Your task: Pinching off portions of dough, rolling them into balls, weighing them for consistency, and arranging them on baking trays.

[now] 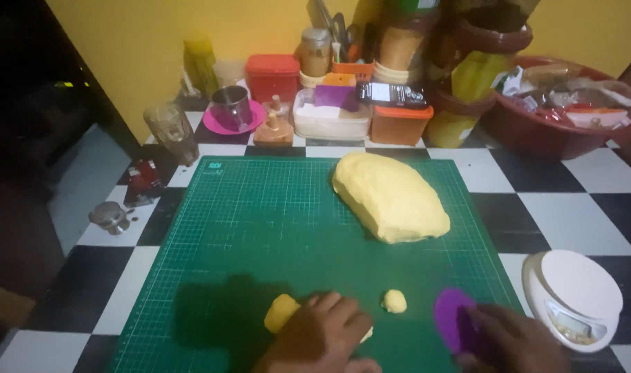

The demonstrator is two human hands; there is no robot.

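A green cutting mat [260, 228] carries a big yellow dough loaf [390, 197]. Behind, a red basin [536, 135] brims with packets. The left hand [326, 335] presses flat on a dough piece [282, 312]; the right hand [512, 342] grips a purple scraper [452, 319].

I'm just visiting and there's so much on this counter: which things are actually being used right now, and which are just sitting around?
In use:
left hand on a small dough piece
right hand holding the purple scraper
big dough block
tiny dough ball
green cutting mat

Lying about:
white kitchen scale
drinking glass
metal cup
red tub
red basin
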